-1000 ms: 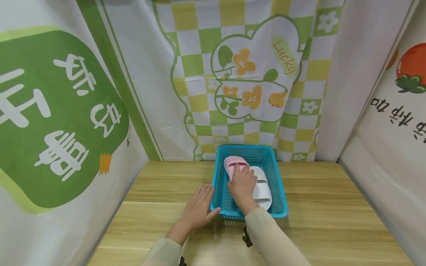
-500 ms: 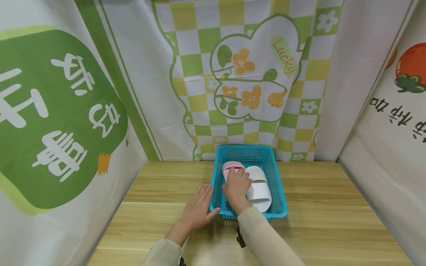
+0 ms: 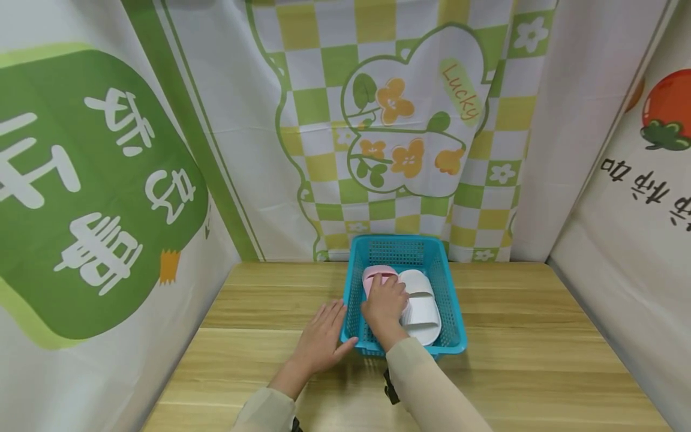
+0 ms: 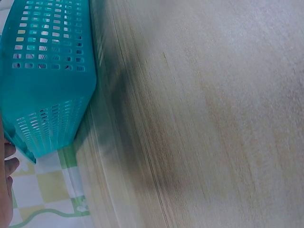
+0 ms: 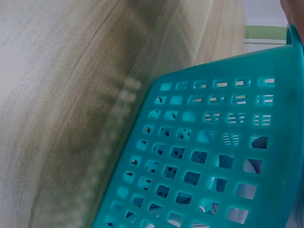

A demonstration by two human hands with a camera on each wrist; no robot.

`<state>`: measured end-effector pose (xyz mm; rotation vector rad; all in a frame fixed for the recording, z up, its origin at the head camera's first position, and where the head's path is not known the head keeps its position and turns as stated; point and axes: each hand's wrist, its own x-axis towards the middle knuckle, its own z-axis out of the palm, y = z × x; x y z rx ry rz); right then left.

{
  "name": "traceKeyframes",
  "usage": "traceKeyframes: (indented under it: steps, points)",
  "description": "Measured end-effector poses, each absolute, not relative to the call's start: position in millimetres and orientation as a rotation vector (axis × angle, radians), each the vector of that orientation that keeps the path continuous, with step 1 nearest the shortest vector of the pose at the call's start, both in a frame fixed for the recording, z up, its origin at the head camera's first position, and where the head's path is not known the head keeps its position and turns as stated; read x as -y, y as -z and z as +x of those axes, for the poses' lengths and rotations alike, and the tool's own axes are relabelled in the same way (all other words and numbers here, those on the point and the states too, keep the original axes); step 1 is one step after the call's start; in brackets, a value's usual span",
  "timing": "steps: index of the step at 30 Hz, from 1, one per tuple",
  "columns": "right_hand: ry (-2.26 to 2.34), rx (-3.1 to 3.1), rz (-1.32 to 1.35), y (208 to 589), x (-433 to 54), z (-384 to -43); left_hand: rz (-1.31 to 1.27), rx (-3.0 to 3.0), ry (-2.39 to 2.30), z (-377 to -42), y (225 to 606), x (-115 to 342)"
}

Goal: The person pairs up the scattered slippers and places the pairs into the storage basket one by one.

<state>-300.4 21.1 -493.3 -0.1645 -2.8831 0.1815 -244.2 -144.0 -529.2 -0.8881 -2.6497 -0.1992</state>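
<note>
Inside a turquoise perforated plastic basket (image 3: 457,318) lie a pink slipper (image 3: 379,271) and a white slipper (image 3: 421,313), side by side. My right hand (image 3: 384,305) reaches over the front rim and grips the pink slipper at its strap, covering its near part. The white slipper lies just right of that hand, toe end toward the back. My left hand (image 3: 320,337) has its fingers extended along the basket's left rim at the front corner, thumb spread toward the front edge. In the left wrist view, some of its fingers (image 4: 10,164) show beside the basket wall (image 4: 47,88).
The basket stands on a wood-grain table (image 3: 518,348), near its back edge. Behind it hangs a green and yellow checked cloth (image 3: 335,180). Printed cloth walls (image 3: 178,348) close in the left and right sides.
The right hand has moved left and slightly toward the front with the pink slipper, which now sits lower beside the white one. More of the white slipper shows. The left hand stays put.
</note>
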Motion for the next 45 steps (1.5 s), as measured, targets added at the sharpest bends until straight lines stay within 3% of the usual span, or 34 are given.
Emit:
traceKeyframes:
  steps: [45]
  points:
    - [-0.247,2.922,-0.118,493.5,-14.3,-300.6,-0.886,2.635,0.237,-242.8,528.7,142.9]
